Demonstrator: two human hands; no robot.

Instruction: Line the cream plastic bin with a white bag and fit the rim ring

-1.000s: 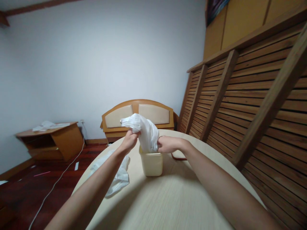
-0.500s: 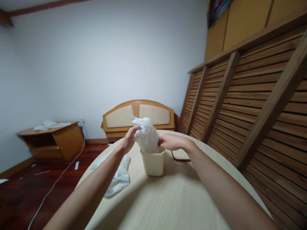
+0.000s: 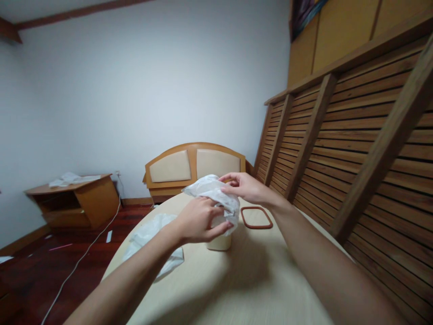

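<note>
A white plastic bag (image 3: 206,184) is draped over the mouth of a small cream bin (image 3: 219,244), covering its rim and most of its sides. My left hand (image 3: 202,220) is on the near side of the bag, fingers curled into the plastic and thumb along its lower edge. At the far right side, my right hand (image 3: 246,186) pinches the bag between thumb and fingers. Just right of the bin, a brown rounded-square ring (image 3: 257,227) lies flat on the table.
Another white plastic bag (image 3: 144,237) lies crumpled on the left of the round table (image 3: 270,289). Beyond stands a padded headboard (image 3: 195,162). A slatted wooden frame (image 3: 314,140) leans on the right. A low cabinet (image 3: 96,196) and a white cable (image 3: 79,257) are at left.
The bag, earlier bunched upright out of the bin, is now spread lower over its rim and sides. My left hand came down and nearer; my right hand rose slightly, uncovering the brown ring.
</note>
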